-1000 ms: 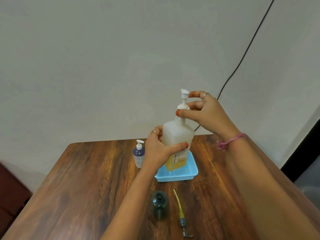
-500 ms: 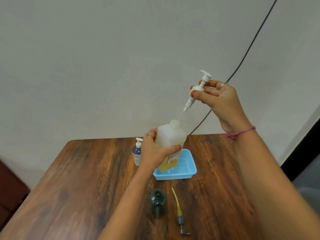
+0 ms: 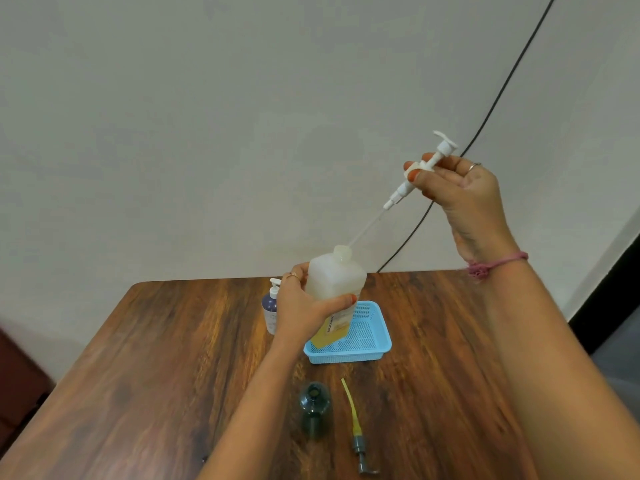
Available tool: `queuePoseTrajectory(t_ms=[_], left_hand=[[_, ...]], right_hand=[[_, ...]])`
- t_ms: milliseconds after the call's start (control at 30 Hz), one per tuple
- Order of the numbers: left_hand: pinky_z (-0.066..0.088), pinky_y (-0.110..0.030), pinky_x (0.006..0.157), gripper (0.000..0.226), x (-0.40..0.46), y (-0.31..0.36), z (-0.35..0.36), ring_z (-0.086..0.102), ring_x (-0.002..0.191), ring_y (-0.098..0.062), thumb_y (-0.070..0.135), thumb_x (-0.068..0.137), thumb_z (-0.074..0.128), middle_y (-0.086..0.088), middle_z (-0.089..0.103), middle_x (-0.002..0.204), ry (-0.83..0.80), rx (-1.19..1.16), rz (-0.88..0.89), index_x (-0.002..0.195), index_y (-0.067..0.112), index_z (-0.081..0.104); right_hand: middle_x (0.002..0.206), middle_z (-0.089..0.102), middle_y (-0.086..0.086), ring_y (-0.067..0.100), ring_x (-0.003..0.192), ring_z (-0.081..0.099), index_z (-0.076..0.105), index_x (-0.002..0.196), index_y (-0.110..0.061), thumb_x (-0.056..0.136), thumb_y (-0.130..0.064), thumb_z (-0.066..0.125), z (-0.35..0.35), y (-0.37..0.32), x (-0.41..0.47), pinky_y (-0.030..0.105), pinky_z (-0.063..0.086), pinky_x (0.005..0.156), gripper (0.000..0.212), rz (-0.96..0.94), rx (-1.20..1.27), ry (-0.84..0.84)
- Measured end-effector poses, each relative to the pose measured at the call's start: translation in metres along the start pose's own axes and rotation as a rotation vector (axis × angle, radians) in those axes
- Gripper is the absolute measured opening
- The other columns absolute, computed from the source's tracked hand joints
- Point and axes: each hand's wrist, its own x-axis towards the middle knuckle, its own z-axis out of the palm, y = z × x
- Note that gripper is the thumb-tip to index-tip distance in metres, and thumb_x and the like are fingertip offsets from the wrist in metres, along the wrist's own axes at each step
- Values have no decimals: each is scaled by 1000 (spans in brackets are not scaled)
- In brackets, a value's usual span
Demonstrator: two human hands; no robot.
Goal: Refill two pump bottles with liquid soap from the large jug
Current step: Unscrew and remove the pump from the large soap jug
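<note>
Your left hand (image 3: 304,308) grips the jug (image 3: 334,289) steady over the basket (image 3: 372,344) while your right hand (image 3: 457,199) pinches the pump (image 3: 424,168), angling its tube clear of the neck.

A single head-worn wide-angle view looks forward and down across the wooden table (image 3: 145,375), from its near edge toward the pale wall (image 3: 242,133) behind it. It sits close above the table, so both forearms enter from the bottom edge.
</note>
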Motion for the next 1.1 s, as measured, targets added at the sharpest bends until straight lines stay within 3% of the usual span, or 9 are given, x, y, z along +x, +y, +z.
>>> queuePoseTrajectory(t_ms=[167, 533, 800, 1100], left_hand=[[58, -29, 77, 81, 0, -5, 1, 59, 104, -16, 29, 53, 94, 3, 57, 117, 5, -8, -14, 122, 23, 51], [56, -25, 74, 82, 2, -10, 4, 59, 103, -16, 29, 55, 93, 3, 57, 117, -5, 12, -21, 124, 22, 49], [58, -35, 81, 84, 2, -12, 6, 59, 105, -17, 30, 53, 94, 2, 57, 118, -13, 0, -34, 124, 22, 50], [50, -16, 65, 80, -2, -10, 5, 59, 100, -13, 24, 56, 93, 5, 57, 112, -21, -9, -37, 123, 19, 50]], right_hand=[[102, 73, 5, 14, 101, 69, 61, 107, -10, 81, -9, 73, 3, -1, -2, 27, 52, 92, 28, -33, 3, -1], [103, 73, 6, 16, 101, 69, 61, 107, -10, 81, -7, 73, 6, 0, -2, 28, 52, 92, 29, -69, -6, -13], [104, 73, 5, 14, 102, 68, 60, 109, -11, 82, -7, 73, 6, 6, -1, 30, 52, 95, 30, -65, -44, -27], [104, 73, 6, 16, 103, 68, 59, 109, -10, 82, -4, 71, 3, -6, -3, 30, 52, 92, 30, -105, -30, -42]])
